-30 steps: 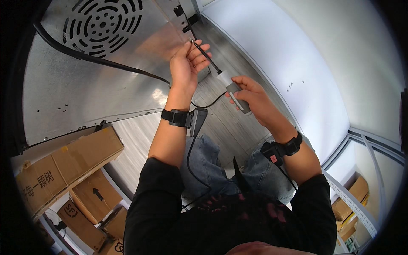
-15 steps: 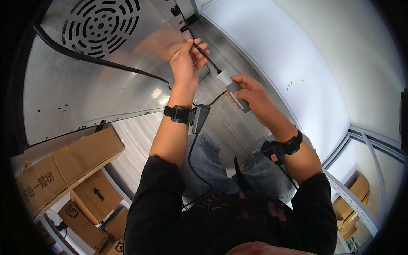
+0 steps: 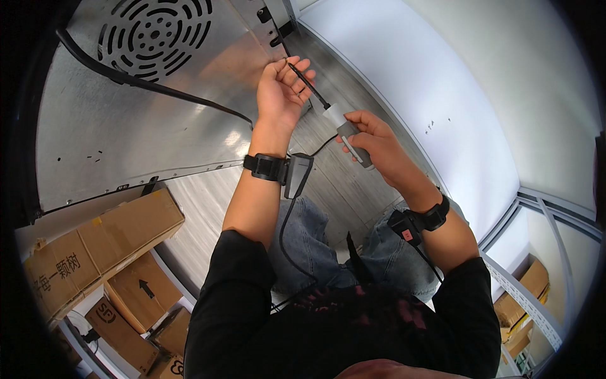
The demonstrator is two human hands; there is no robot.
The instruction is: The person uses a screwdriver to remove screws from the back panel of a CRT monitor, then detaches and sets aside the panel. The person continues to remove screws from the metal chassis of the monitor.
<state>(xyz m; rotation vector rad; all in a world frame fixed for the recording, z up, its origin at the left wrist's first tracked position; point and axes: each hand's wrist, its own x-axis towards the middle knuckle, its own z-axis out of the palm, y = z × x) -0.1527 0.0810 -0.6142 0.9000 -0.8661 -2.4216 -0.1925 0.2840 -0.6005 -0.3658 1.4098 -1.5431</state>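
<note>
My right hand (image 3: 372,139) grips the grey handle of a screwdriver (image 3: 331,114), whose dark shaft points up and left. My left hand (image 3: 281,88) is raised beside the shaft's tip, fingers curled around it close to the edge of a large silver metal panel (image 3: 139,126). Whether the fingers pinch a small part is too small to tell. Both wrists wear black straps with small devices, and a thin cable hangs from the left one.
The metal panel has a round vent grille (image 3: 154,35) and a black cable (image 3: 158,91) running across it. Several cardboard boxes (image 3: 95,252) sit at the lower left. A white wall (image 3: 454,82) rises on the right, with metal shelving (image 3: 536,303) at the lower right.
My left hand has moved up and slightly right along the screwdriver shaft toward its tip. My right hand keeps its hold on the handle in nearly the same place.
</note>
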